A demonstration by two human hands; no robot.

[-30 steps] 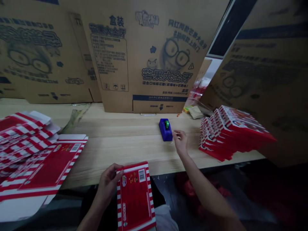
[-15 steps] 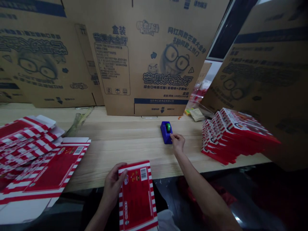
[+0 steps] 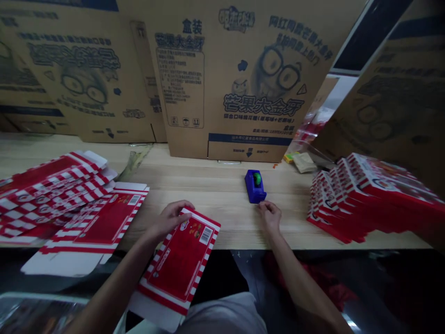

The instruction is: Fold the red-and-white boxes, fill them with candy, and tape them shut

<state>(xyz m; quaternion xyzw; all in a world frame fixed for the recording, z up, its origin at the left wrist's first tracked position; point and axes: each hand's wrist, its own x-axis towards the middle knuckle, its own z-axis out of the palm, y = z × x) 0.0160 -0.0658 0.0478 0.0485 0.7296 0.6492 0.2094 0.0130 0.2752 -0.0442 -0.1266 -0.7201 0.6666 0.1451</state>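
My left hand (image 3: 174, 218) is closed on the upper left edge of a red and white striped carton (image 3: 181, 257), thumb on its printed face. This carton is tilted over the table's front edge, with a white flap open at its lower end. A blue tape dispenser (image 3: 255, 188) with a green core stands on the table. Right at its front end, the thumb and fingers of my right hand (image 3: 270, 215) pinch the tape, which is clear and barely visible.
Flat red and white cartons (image 3: 100, 218) lie heaped at the left. Filled-out striped boxes (image 3: 358, 199) are stacked at the right. Big brown cardboard boxes (image 3: 229, 93) wall off the back of the wooden table (image 3: 208, 185). A small packet (image 3: 304, 163) lies near them.
My right hand has drawn back from the dispenser's top to just off its front end. The carton in my left hand has turned, its top leaning right, and its white lower flap shows.
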